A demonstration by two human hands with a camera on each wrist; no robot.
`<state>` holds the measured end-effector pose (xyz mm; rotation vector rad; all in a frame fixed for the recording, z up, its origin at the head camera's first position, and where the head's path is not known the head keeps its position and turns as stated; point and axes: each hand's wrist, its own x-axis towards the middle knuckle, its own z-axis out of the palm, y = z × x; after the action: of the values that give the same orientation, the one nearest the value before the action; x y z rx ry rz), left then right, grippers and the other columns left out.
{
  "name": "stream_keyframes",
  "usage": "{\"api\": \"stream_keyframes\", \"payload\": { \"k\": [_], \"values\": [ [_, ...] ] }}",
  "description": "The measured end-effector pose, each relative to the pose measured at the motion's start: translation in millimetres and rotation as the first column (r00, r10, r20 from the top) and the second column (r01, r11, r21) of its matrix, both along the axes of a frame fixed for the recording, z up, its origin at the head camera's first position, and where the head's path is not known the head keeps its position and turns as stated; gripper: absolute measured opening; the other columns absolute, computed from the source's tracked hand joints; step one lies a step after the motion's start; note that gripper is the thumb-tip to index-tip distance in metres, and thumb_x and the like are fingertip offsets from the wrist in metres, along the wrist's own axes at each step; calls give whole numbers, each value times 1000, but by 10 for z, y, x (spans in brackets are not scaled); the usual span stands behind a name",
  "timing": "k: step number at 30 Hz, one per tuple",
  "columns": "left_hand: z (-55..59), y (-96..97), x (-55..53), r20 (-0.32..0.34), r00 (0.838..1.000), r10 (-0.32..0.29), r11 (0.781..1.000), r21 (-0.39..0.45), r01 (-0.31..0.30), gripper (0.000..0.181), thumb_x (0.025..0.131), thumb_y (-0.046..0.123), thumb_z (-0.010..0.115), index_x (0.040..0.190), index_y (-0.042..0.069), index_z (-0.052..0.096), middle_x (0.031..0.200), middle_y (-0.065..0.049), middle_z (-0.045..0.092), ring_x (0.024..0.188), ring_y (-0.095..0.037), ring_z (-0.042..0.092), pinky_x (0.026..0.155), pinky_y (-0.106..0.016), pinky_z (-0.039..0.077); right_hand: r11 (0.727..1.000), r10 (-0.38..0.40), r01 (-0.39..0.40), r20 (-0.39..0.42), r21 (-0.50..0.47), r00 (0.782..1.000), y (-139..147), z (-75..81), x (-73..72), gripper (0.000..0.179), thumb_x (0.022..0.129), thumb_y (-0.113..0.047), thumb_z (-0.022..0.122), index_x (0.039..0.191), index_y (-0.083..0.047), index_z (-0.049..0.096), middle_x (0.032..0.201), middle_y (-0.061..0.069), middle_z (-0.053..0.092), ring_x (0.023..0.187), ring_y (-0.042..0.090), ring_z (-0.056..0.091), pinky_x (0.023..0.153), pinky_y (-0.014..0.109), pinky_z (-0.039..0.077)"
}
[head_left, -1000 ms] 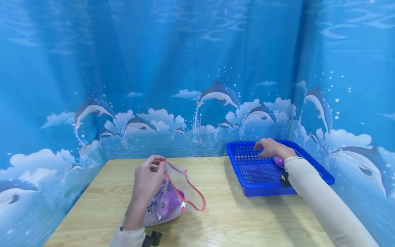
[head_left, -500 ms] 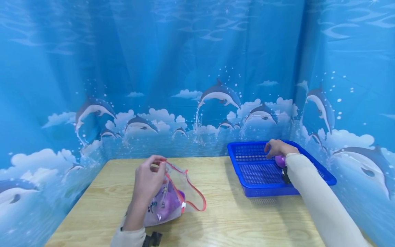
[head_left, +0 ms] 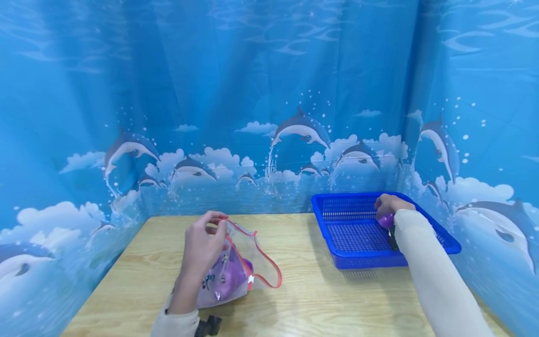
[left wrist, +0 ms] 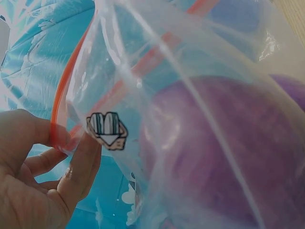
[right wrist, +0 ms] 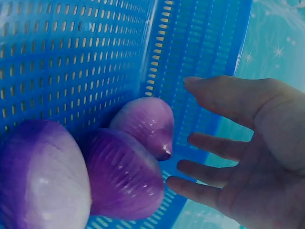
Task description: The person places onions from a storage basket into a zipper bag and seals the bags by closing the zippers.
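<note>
At the left of the table, my left hand (head_left: 204,241) pinches the red-edged mouth of a clear zip bag (head_left: 265,255) between thumb and fingers. In the left wrist view, a large purple round thing (left wrist: 224,152) shows blurred through the plastic. My right hand (head_left: 393,206) is down inside the blue basket (head_left: 358,261), at its right part. In the right wrist view its fingers and thumb are spread beside a pinkish-purple onion (right wrist: 145,124) and a darker purple onion (right wrist: 121,179), holding neither. A larger purple-and-white onion (right wrist: 52,176) lies farther left in that view.
The basket's raised perforated wall (right wrist: 190,57) rises around the onions. A wooden table (head_left: 303,299) lies under the bag and basket, with bare wood between them. A blue dolphin-print curtain (head_left: 252,117) hangs behind and at both sides.
My right hand has moved to the right and slightly lower inside the basket, now over the purple onion seen there. My left hand and the bag have stayed in place.
</note>
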<state>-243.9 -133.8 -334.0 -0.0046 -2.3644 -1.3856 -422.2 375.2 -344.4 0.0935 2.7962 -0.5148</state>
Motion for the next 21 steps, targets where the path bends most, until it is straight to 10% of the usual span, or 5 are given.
{"api": "stream_keyframes", "payload": {
  "k": [21],
  "values": [
    [-16,-6,-12,-11,1000,-3,1000,-1,3,22,101,13,57,120,8,69,114,-16,69,85,-24,71,56,-22,61,996,-26,37,137,-79,990,-34,-170,-61,76,88,-28,76,150,-1,43,152,38,35,136,59,39,106,66,49]
  ]
}}
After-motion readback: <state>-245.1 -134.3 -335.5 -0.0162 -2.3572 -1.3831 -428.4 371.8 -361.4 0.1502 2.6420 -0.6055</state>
